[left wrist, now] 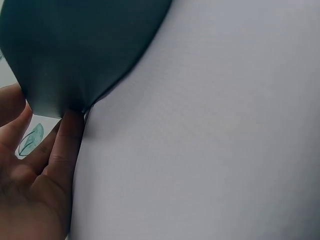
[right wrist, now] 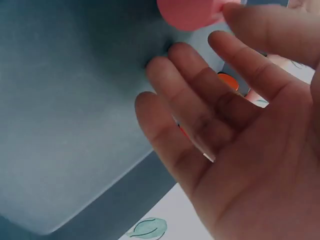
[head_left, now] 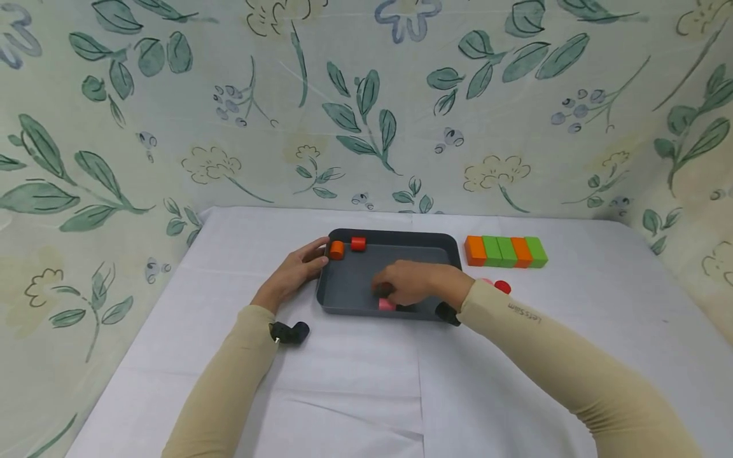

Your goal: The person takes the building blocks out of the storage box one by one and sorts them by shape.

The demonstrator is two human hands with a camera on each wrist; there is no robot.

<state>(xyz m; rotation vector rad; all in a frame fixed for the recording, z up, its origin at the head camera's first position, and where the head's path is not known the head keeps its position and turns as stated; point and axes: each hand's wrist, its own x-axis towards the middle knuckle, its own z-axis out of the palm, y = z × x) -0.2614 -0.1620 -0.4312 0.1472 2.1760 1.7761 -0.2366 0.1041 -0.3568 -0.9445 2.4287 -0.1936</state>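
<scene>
A dark grey tray (head_left: pixel 395 238) lies on the cloth-covered table. My left hand (head_left: pixel 292 273) rests against its left rim, fingers extended; the left wrist view shows fingertips (left wrist: pixel 74 122) touching the tray wall. My right hand (head_left: pixel 409 282) is low over the tray's middle. Just below it in the head view, a pink cylinder (head_left: pixel 387 305) sits near the front rim. In the right wrist view, my thumb tip overlaps the pink cylinder (right wrist: pixel 187 14), while the other fingers (right wrist: pixel 175 95) are spread and loosely bent. An orange cylinder (head_left: pixel 336 250) and a red cylinder (head_left: pixel 358 243) are at the tray's back left.
Right of the tray stands a row of orange and green blocks (head_left: pixel 506 252). A red round piece (head_left: pixel 502 287) and a pink piece (head_left: pixel 487 280), partly hidden by my right arm, lie on the white cloth (head_left: pixel 355 381). Leaf-patterned fabric (head_left: pixel 366 127) hangs behind the table.
</scene>
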